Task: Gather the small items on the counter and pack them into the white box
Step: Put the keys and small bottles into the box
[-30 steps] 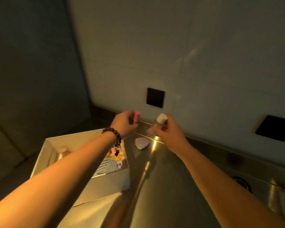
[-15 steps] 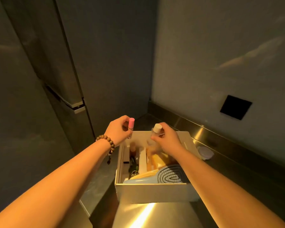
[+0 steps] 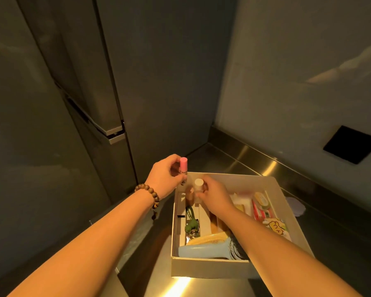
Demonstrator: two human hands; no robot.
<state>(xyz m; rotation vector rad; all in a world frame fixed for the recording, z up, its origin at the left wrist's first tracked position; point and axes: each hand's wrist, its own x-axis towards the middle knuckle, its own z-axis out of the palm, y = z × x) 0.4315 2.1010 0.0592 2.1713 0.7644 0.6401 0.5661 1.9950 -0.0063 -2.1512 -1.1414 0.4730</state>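
My right hand (image 3: pixel 214 192) pinches the upright white-capped bottle (image 3: pixel 198 185) directly above the white box (image 3: pixel 274 185) far-left corner; my left hand (image 3: pixel 166 179) grips the pink-capped tube (image 3: pixel 183 167) upright at the rim.

A home kitchen, by the look of it; a tall grey fridge (image 3: pixel 73 103) with a split between its doors stands at 10 o'clock; a stainless-steel counter (image 3: pixel 234 161) with a raised back edge runs from 12 to 4 o'clock; a pale wall (image 3: pixel 298 71) behind it carries a dark square socket plate (image 3: pixel 352 144) at 2 o'clock.
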